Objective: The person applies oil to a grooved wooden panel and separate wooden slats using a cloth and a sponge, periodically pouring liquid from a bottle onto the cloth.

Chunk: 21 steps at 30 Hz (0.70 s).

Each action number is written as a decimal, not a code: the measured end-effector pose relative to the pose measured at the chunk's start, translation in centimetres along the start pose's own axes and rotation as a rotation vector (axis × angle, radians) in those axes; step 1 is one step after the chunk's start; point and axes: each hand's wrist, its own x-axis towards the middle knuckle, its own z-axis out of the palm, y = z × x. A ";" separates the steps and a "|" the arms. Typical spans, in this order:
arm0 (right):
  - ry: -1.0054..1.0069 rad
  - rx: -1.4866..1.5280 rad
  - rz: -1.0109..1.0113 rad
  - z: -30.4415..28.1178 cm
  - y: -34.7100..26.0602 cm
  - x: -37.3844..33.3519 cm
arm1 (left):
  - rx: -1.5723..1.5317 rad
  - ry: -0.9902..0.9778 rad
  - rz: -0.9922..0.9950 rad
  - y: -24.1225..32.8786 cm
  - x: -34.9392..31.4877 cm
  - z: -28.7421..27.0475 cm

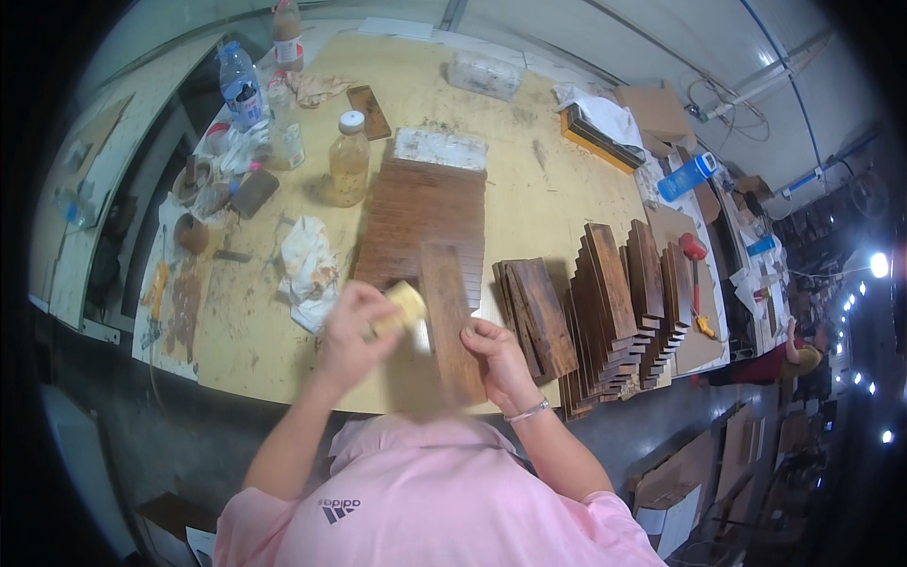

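Note:
My left hand [354, 333] is closed on a pale yellow sponge [404, 306], blurred by motion, just left of a brown wooden board [446, 307]. Whether the sponge touches the board I cannot tell. That board is held tilted near the table's front edge, with my right hand [501, 359] gripping its right side, thumb on the face. Behind it lies a wide row of overlapping brown boards [425, 213]. Just right of my right hand, a few loose dark boards [539, 317] rest on the table.
Several stepped stacks of boards [605, 302] stand at the table's right. A capped bottle of brownish liquid [350, 161], a stained white cloth [308, 265] and a dark block [255, 193] occupy the left. A red-headed tool [694, 269] lies far right; a white wrapped block [485, 76] sits at the back.

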 end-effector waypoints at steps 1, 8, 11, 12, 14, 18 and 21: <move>-0.024 0.026 0.051 0.4 -0.2 -0.4 | -0.003 0.095 -0.025 -1.1 1.1 -0.4; -0.500 0.543 0.249 -2.8 3.8 1.3 | -0.267 -0.037 0.087 4.3 -1.0 0.1; -0.157 0.357 0.213 1.1 2.5 -0.2 | -0.337 -0.284 0.278 6.6 -2.6 2.6; -0.148 0.397 0.270 0.9 3.0 0.1 | -0.323 -0.332 0.310 6.9 -2.6 2.9; -0.151 0.401 0.345 0.9 3.3 -0.4 | -0.237 -0.216 0.250 5.3 -1.5 3.6; -0.488 0.494 0.461 1.5 3.0 -2.1 | -0.065 0.119 -0.067 -1.5 3.5 2.0; -0.508 0.436 0.447 0.9 3.6 -2.2 | -0.029 0.297 -0.148 -4.0 5.2 0.2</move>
